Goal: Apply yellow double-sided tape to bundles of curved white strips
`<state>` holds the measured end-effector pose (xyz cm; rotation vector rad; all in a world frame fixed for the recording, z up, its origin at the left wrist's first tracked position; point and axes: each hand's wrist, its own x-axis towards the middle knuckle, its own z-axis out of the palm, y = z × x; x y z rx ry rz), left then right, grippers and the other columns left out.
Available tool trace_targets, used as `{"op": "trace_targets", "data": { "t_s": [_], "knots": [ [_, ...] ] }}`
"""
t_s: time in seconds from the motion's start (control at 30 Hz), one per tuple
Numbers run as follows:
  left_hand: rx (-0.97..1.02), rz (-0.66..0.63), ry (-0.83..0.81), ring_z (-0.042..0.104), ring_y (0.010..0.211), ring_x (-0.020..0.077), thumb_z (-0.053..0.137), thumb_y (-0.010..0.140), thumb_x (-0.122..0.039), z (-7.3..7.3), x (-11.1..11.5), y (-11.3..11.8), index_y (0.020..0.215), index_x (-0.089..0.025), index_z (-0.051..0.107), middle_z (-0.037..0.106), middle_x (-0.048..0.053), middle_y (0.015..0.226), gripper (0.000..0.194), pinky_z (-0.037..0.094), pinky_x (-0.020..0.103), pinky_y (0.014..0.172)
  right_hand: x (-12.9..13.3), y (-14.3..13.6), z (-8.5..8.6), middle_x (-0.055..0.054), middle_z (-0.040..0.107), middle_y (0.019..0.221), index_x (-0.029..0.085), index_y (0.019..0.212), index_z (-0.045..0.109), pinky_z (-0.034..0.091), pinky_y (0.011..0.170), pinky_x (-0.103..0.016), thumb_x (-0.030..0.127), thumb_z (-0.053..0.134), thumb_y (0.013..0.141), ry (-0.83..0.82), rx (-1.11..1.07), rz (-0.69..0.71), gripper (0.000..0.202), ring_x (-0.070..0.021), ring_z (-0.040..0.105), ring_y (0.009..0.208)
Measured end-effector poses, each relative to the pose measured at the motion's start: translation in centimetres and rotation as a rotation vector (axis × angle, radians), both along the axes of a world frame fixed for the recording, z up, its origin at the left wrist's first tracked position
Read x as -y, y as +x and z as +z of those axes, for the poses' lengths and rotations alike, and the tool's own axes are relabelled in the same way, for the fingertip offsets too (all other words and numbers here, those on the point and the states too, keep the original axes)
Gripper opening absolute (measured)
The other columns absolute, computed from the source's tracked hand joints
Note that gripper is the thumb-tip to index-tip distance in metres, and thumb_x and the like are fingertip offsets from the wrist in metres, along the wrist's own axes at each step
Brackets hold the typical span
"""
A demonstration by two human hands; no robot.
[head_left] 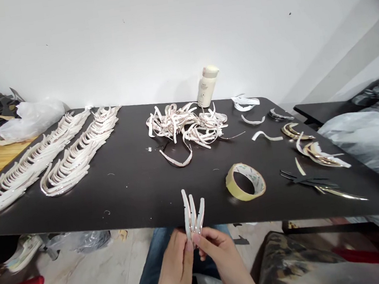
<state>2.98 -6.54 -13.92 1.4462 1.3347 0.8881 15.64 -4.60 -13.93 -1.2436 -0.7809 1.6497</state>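
Note:
At the table's near edge my two hands meet around a few narrow white strips (192, 210), whose upper ends fan out above the fingers. My left hand (176, 264) is closed on their left side, thumb pointing up. Thumb and fingers of my right hand (221, 252) pinch the same strips from the right. The lower ends are hidden by my fingers. Beyond them lies a tangled heap of white and rose-gold strips (173, 121), with one curved strip (180, 163) just in front of it.
Two long rows of overlapping curved strips (78, 159) cover the table's left. A yellow tape roll (238, 191) lies right of my hands. A cream bottle (208, 86) stands behind the heap. Gold strips (317, 154) and black strips (306, 181) lie at the right.

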Motion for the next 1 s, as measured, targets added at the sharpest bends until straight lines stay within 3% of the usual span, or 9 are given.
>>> {"op": "trace_targets", "data": {
  "t_s": [0.1,0.3,0.53,0.67,0.73,0.83,0.9,0.97,1.0],
  "knots": [
    [-0.022,0.057,-0.037,0.058,0.078,0.0197,0.032,0.098,-0.039,-0.1,0.1,-0.3,0.093,-0.022,0.045,0.061,0.005,0.087,0.022,0.044,0.031,0.071,0.1,-0.3,0.2,0.001,0.055,0.057,0.014,0.066,0.07,0.038,0.049,-0.019,0.045,0.077,0.068,-0.004,-0.009,-0.032,0.031,-0.0081,0.044,0.051],
    [-0.061,-0.172,0.088,0.058,0.075,0.0187,0.027,0.099,-0.031,0.6,-0.9,-0.8,0.074,-0.02,0.058,0.066,0.004,0.078,0.041,0.039,0.032,0.081,0.2,-0.1,0.7,0.001,0.054,0.055,0.014,0.065,0.07,0.038,0.049,-0.02,0.047,0.075,0.069,0.035,0.004,-0.036,0.034,-0.009,0.044,0.05],
    [0.201,-0.109,-0.036,0.057,0.071,0.0168,0.033,0.099,-0.036,-0.2,-0.8,0.2,0.085,-0.018,0.064,0.067,0.005,0.079,0.038,0.041,0.026,0.068,0.0,0.1,0.3,-0.001,0.057,0.056,0.014,0.067,0.07,0.041,0.048,-0.021,0.052,0.073,0.07,0.041,0.079,-0.022,0.038,-0.0109,0.047,0.051],
    [0.205,-0.08,-0.127,0.058,0.075,0.0184,0.035,0.097,-0.041,0.0,-0.6,0.1,0.087,-0.017,0.063,0.065,0.004,0.077,0.038,0.042,0.026,0.071,0.0,2.3,2.1,-0.003,0.062,0.06,0.015,0.075,0.073,0.041,0.045,-0.022,0.057,0.067,0.073,0.068,0.262,0.063,0.043,-0.0104,0.049,0.046],
    [0.16,-0.087,-0.146,0.059,0.08,0.0195,0.034,0.097,-0.042,0.7,-0.6,-0.2,0.089,-0.018,0.063,0.065,0.005,0.08,0.038,0.042,0.027,0.074,0.0,4.5,3.9,-0.002,0.061,0.06,0.015,0.078,0.073,0.037,0.041,-0.021,0.061,0.063,0.074,0.078,0.417,-0.03,0.047,-0.0086,0.045,0.041],
    [0.121,-0.146,-0.145,0.06,0.087,0.0194,0.032,0.098,-0.043,1.7,-0.5,-0.8,0.097,-0.019,0.06,0.066,0.006,0.091,0.037,0.042,0.027,0.079,-0.9,8.1,6.2,-0.001,0.06,0.063,0.017,0.082,0.072,0.04,0.046,-0.022,0.057,0.064,0.076,0.188,0.608,-0.338,0.042,-0.0095,0.045,0.046],
    [0.1,-0.183,-0.121,0.061,0.087,0.019,0.033,0.097,-0.042,1.9,-0.5,-1.0,0.097,-0.02,0.058,0.066,0.005,0.092,0.033,0.042,0.026,0.078,-2.4,10.5,6.9,-0.001,0.061,0.07,0.019,0.096,0.07,0.041,0.05,-0.023,0.057,0.065,0.075,0.24,0.724,-0.556,0.043,-0.0116,0.048,0.054],
    [0.078,-0.179,-0.075,0.061,0.081,0.0185,0.036,0.097,-0.041,1.8,-0.4,-1.0,0.091,-0.021,0.059,0.067,0.004,0.087,0.031,0.043,0.025,0.074,-4.3,12.3,6.7,-0.002,0.061,0.077,0.019,0.109,0.065,0.04,0.052,-0.024,0.06,0.066,0.07,0.236,0.837,-0.612,0.056,-0.0147,0.051,0.062],
    [0.069,-0.151,-0.044,0.061,0.077,0.0182,0.038,0.096,-0.04,1.6,-0.4,-0.9,0.086,-0.021,0.06,0.067,0.003,0.083,0.031,0.043,0.025,0.07,-5.2,13.1,6.5,-0.003,0.062,0.08,0.018,0.112,0.062,0.041,0.054,-0.026,0.062,0.066,0.068,0.218,0.906,-0.577,0.063,-0.0164,0.053,0.064]
  ]
}}
